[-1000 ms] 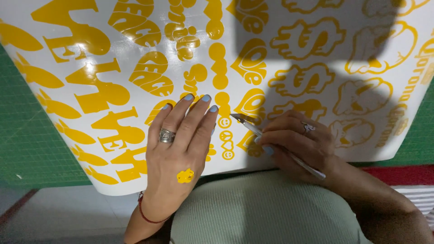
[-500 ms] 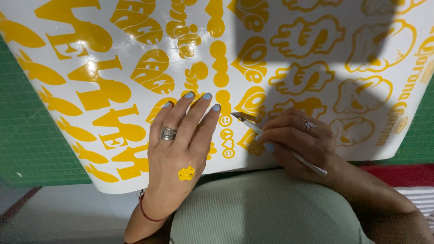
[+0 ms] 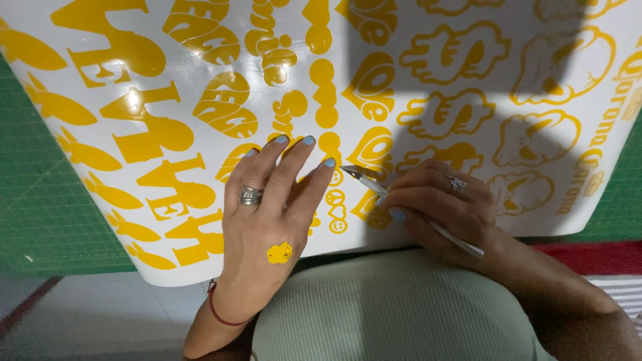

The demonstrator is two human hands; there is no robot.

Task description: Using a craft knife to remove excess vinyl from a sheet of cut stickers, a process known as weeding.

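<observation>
Almost nothing has moved: both hands stay put on the white sheet (image 3: 461, 100) of yellow stickers. Left hand (image 3: 264, 220) lies flat with its fingers spread, pressing the sheet down, and a small yellow sticker bit (image 3: 279, 253) sits on its back. Right hand (image 3: 441, 207) is closed around a thin silver craft knife (image 3: 408, 208), whose tip touches the sheet just beside the left fingertips. A green cutting mat (image 3: 40, 200) lies underneath

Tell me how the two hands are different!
The left hand lies flat with fingers spread on the white sheet; the right hand is curled around a thin metal tool. The left has a yellow sticker on its back; the right does not. Both wear a ring.
</observation>
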